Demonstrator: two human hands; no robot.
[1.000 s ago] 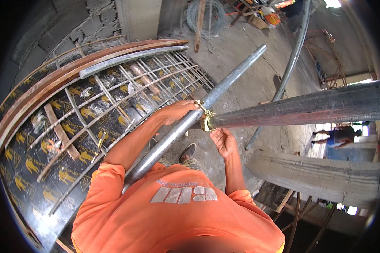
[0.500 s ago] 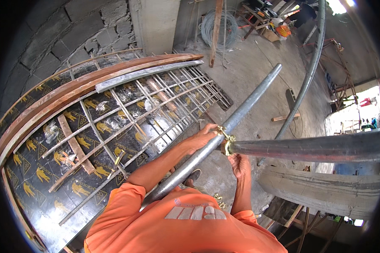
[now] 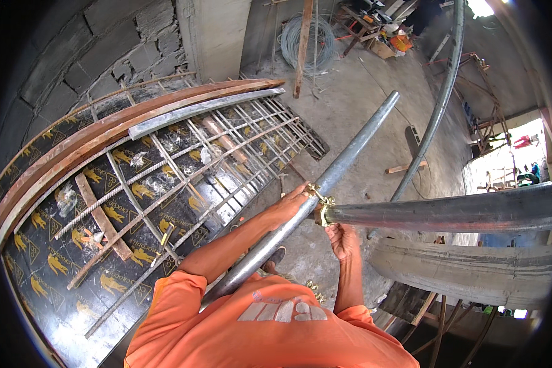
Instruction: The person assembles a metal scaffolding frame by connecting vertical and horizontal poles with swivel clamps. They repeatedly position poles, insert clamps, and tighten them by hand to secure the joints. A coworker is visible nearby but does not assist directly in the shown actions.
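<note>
A brass-coloured scaffold clamp sits where a slanting grey steel pipe meets the end of a thick horizontal steel pipe. My left hand is closed at the clamp's upper left side, its palm along the slanting pipe. From below, my right hand pinches the clamp's lower part near the horizontal pipe's end; the fingertips are partly hidden. The slanting pipe runs down to my left side, by my orange shirt. More brass-coloured clamps lie on the floor below me.
On the left, a black-faced panel carries a rebar grid, wooden boards and a hammer. Another long pipe slants at the right. A concrete beam crosses at the lower right. Coiled wire stands at the back.
The view has shifted slightly, so the surroundings sit a little further left. Both hands stay at the clamp, with only small finger movement.
</note>
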